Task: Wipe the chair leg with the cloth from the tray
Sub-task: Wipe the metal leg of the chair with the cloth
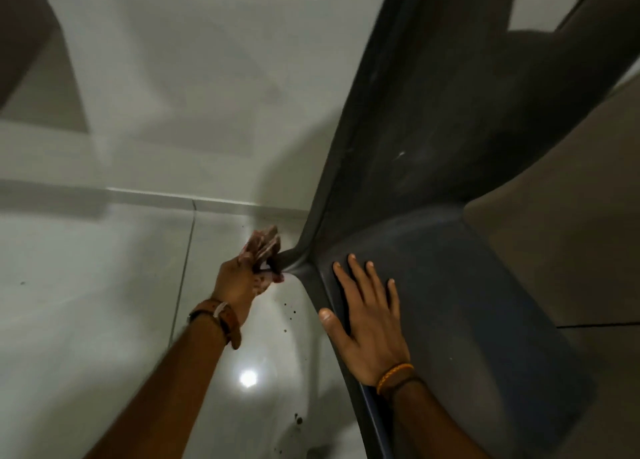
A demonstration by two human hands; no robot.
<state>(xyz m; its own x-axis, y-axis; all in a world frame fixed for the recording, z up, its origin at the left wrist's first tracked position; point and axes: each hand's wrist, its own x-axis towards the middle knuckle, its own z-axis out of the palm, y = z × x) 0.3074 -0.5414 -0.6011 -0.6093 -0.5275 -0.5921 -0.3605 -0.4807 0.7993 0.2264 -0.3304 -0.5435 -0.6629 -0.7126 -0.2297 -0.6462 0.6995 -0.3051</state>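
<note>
A dark grey plastic chair (450,181) fills the right half of the view, seen from above. Its seat (467,320) lies under my right hand (367,323), which rests flat with fingers spread near the seat's left edge. My left hand (247,275) is closed on a patterned, reddish cloth (263,247) and presses it against a narrow dark chair part (289,255) that juts left from the seat corner. The cloth is blurred and mostly hidden by my fingers. No tray is in view.
Glossy pale floor tiles (104,303) spread to the left, with a lamp reflection (248,378) and several small dark specks near the chair. A white wall (190,78) rises behind. The chair back has a cut-out opening (547,7) at top right.
</note>
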